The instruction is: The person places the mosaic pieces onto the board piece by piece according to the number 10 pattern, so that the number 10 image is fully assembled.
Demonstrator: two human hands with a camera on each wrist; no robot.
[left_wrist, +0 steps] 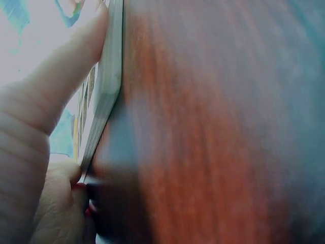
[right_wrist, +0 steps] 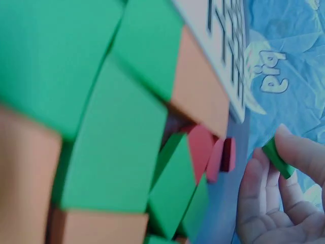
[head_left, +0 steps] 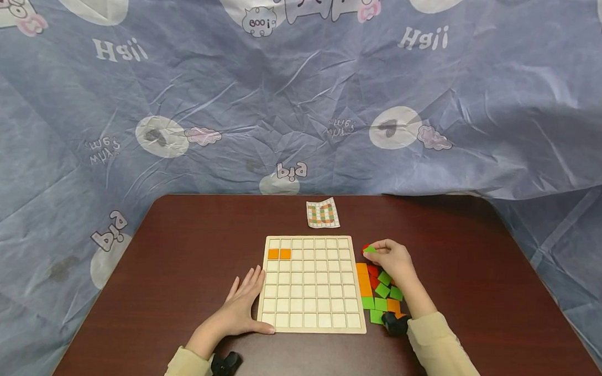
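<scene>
A pale wooden grid board (head_left: 312, 331) lies on the table, with two orange tiles (head_left: 279, 254) side by side in its second row at the left. My left hand (head_left: 242, 307) rests against the board's left side, fingers spread, thumb along the front left corner; the left wrist view shows that thumb on the board's edge (left_wrist: 109, 76). Beyond the board's right side, my right hand (head_left: 393, 261) pinches a green tile (right_wrist: 277, 158) between thumb and fingers. A bit of red shows beside that tile in the head view; whether the hand holds it I cannot tell.
Green tiles (head_left: 382, 290), orange tiles (head_left: 364, 281) and red pieces (head_left: 373, 270) lie in a loose pile right of the board. Behind the board is a small paper card (head_left: 323, 213) with a coloured grid pattern. A printed blue cloth (head_left: 304, 99) hangs behind the dark table (head_left: 205, 229).
</scene>
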